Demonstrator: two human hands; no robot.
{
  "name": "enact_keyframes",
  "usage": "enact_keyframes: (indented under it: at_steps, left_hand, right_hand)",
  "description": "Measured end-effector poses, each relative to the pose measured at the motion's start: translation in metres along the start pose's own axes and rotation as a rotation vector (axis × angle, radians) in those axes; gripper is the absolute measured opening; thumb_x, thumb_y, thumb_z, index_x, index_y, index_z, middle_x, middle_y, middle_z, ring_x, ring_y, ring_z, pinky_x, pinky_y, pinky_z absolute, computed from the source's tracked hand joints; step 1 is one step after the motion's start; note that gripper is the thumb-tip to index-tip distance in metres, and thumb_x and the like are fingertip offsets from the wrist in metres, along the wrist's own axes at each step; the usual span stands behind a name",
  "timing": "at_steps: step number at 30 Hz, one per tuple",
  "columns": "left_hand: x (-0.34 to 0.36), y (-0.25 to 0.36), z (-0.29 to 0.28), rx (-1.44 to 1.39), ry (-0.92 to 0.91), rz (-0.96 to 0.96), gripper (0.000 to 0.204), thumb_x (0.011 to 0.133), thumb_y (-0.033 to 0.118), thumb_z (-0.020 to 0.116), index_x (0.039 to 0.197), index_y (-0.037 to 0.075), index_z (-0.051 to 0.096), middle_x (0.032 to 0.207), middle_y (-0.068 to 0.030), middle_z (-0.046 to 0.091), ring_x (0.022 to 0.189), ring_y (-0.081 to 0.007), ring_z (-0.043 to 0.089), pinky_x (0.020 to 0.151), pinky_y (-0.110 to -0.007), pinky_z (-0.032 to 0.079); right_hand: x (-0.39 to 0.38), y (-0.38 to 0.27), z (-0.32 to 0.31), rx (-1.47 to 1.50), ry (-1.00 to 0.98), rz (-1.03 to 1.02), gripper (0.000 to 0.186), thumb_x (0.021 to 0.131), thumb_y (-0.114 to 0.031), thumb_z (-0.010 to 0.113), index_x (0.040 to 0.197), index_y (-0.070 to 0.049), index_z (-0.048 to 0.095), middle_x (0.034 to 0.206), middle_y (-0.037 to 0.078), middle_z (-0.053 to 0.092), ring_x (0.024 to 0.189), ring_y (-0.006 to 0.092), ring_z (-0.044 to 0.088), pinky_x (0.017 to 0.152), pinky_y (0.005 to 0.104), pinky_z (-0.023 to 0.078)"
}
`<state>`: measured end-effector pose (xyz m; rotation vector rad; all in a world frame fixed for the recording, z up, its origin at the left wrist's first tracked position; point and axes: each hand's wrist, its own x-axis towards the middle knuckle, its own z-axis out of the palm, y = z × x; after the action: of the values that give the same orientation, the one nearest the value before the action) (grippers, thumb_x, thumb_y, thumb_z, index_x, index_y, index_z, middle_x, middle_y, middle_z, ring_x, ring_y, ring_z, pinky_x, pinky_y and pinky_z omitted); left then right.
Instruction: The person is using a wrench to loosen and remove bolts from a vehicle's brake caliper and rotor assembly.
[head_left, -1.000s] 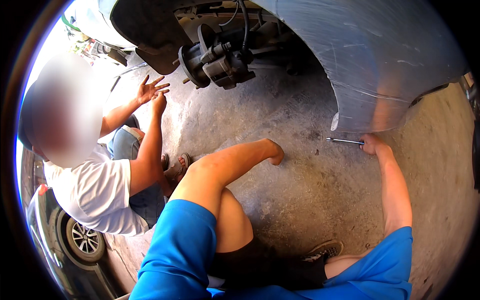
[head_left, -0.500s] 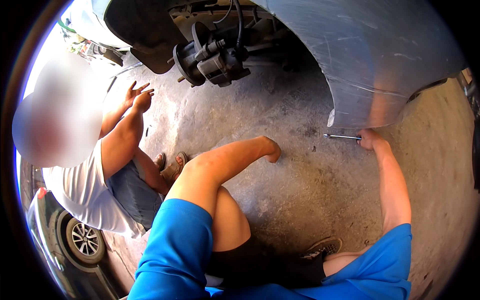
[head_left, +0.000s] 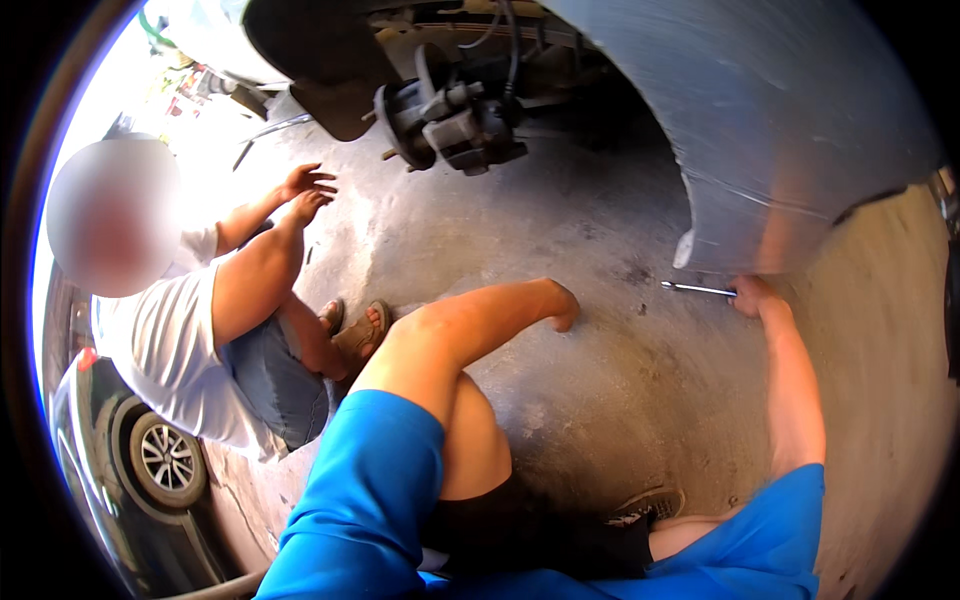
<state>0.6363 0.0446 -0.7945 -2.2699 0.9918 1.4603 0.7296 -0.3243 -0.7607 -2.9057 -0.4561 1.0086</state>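
Note:
My right hand (head_left: pixel 756 297) is closed around one end of a slim chrome wrench (head_left: pixel 698 288), low over the floor beside the lower edge of the grey car fender (head_left: pixel 780 160). The tool's head points left, and nothing touches it. My left forearm rests over my raised knee. My left hand (head_left: pixel 564 304) hangs bent down past it, its fingers hidden from view. Ahead, in the open wheel arch, the bare wheel hub (head_left: pixel 405 125) with its brake caliper (head_left: pixel 465 138) and studs shows; neither hand touches it.
At the left a co-worker in a white shirt (head_left: pixel 185 350) squats with both hands (head_left: pixel 305 195) held out, apart from mine. A dark car (head_left: pixel 110 470) with an alloy wheel (head_left: pixel 166 458) stands behind that person. Stained concrete floor (head_left: pixel 600 390) lies between my feet and the raised car.
My view has shifted, so most things sit slightly further right. The co-worker's hands have moved and lowered. My right hand still grips the wrench.

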Motion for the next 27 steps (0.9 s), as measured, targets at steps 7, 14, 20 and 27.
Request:
enact_keyframes:
  at_steps: [7,14,20,27]
  left_hand:
    - [0.038,-0.014,0.004,-0.033,-0.073,-0.049,0.031,0.076,0.018,0.052,0.097,0.002,0.07,0.102,-0.0154,0.068,0.092,-0.0318,0.062,0.081,-0.047,0.047]
    - [0.026,-0.009,0.008,-0.065,-0.033,-0.037,0.033,0.078,0.019,0.052,0.1,0.002,0.069,0.106,-0.0151,0.067,0.096,-0.0319,0.061,0.083,-0.048,0.046]
    - [0.024,-0.01,0.006,-0.05,-0.062,-0.055,0.033,0.077,0.019,0.052,0.1,0.001,0.069,0.106,-0.0158,0.067,0.095,-0.0323,0.062,0.082,-0.047,0.047]
    - [0.015,-0.008,0.008,-0.033,0.007,0.004,0.032,0.079,0.021,0.053,0.099,0.002,0.07,0.102,-0.0167,0.068,0.095,-0.0328,0.064,0.082,-0.045,0.048]
  right_hand:
    - [0.012,0.025,0.023,0.012,0.117,-0.15,0.022,0.079,-0.016,0.066,0.098,-0.005,0.069,0.092,0.021,0.067,0.087,0.0332,0.065,0.081,0.0412,0.049]
    - [0.007,0.017,0.015,0.162,0.091,-0.047,0.023,0.083,-0.017,0.065,0.101,-0.004,0.067,0.096,0.02,0.066,0.094,0.0329,0.062,0.083,0.0411,0.046]
    - [0.006,-0.003,0.005,0.578,0.121,0.193,0.029,0.088,-0.025,0.062,0.11,-0.005,0.062,0.091,0.015,0.067,0.088,0.0291,0.062,0.08,0.0401,0.046]
    - [0.004,-0.009,0.006,-0.091,0.203,-0.038,0.037,0.084,-0.024,0.061,0.116,-0.005,0.057,0.122,0.023,0.055,0.119,0.0396,0.049,0.099,0.0434,0.041]
